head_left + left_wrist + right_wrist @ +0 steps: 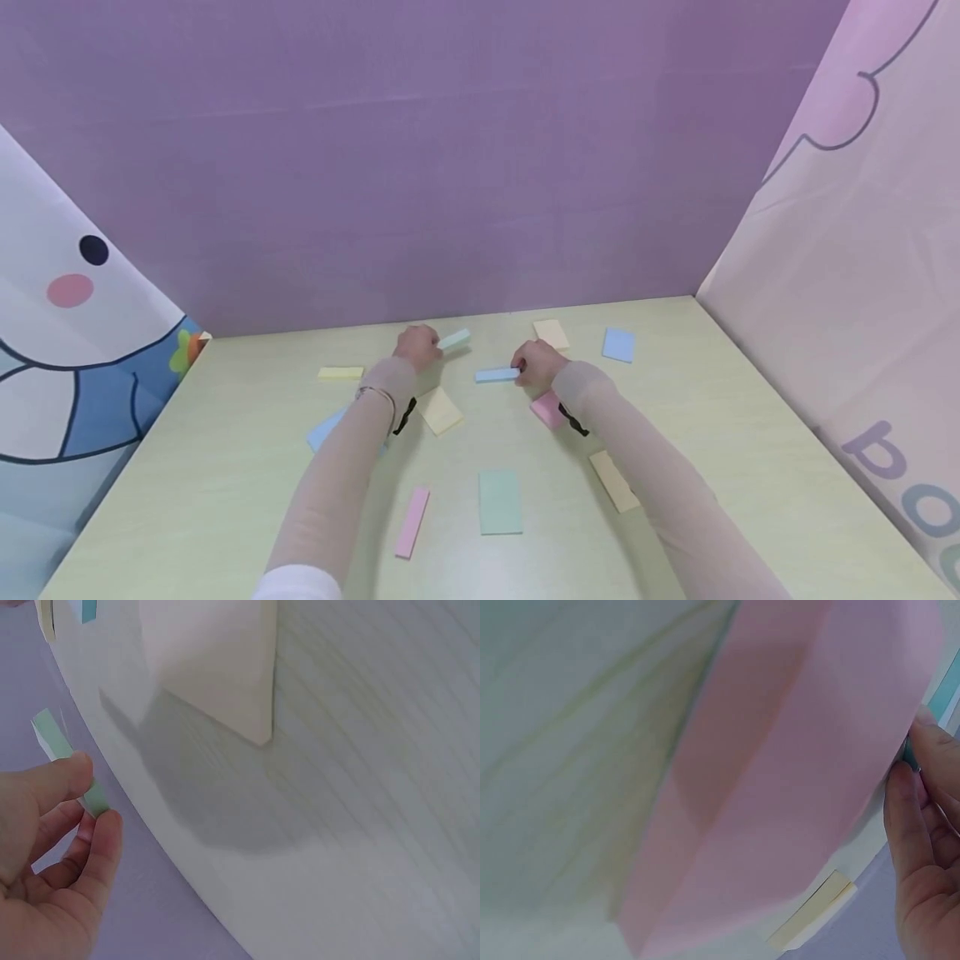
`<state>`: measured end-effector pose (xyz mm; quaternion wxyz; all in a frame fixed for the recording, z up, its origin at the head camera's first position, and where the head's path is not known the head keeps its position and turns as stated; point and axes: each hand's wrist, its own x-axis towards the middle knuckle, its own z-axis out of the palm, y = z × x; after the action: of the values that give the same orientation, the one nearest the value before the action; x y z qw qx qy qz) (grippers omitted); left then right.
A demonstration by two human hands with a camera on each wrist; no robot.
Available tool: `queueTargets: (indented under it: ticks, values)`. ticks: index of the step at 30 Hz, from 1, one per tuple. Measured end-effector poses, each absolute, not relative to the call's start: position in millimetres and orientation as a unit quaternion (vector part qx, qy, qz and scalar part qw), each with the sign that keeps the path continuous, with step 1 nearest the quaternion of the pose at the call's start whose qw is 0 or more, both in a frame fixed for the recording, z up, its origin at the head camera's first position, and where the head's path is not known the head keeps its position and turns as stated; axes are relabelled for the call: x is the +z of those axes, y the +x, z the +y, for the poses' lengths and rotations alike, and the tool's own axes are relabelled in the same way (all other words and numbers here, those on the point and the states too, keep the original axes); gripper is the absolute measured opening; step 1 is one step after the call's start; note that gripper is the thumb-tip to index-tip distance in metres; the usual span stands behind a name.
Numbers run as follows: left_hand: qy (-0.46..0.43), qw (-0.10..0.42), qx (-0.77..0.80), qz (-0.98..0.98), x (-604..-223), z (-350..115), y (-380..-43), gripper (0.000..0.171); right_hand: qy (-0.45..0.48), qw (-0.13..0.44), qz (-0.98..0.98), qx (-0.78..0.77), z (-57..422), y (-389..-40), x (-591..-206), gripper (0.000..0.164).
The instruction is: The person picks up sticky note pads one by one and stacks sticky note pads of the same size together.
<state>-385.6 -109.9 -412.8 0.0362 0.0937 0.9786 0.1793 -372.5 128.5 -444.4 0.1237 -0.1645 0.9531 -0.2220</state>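
Note:
My left hand (418, 347) pinches a narrow pale green strip (454, 339) between thumb and fingers, near the back of the table. In the left wrist view that green strip (56, 739) stands out past the fingertips, and a cream piece (217, 667) lies beside its shadow. To the right, my right hand (538, 364) grips the right end of a narrow blue strip (495, 376). A pink piece (549, 410) lies just below that wrist and fills much of the right wrist view. Behind the right hand is a cream piece (551, 334).
A yellow strip (341, 373) and a blue piece (324, 430), partly under the left forearm, lie left. Nearer are a pink strip (412, 522), a green rectangle (500, 502) and a tan rectangle (613, 482). A blue square (618, 345) sits back right. A purple curtain (450, 167) hangs behind.

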Motion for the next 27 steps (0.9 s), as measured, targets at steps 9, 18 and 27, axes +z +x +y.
queueTargets:
  ticks: [9, 18, 27]
  values:
    - [0.126, 0.035, 0.207, 0.97, -414, -100, -382, 0.013, -0.171, 0.122, 0.951, -0.225, 129, -374, -445, 0.02]
    - [0.152, 0.035, 0.201, 0.967, -412, -90, -381, 0.011, -0.185, 0.117, 0.95, -0.223, 133, -378, -448, 0.021]
    - [0.16, 0.037, 0.205, 0.965, -404, -84, -371, 0.017, -0.17, 0.126, 0.951, -0.226, 130, -375, -442, 0.02]
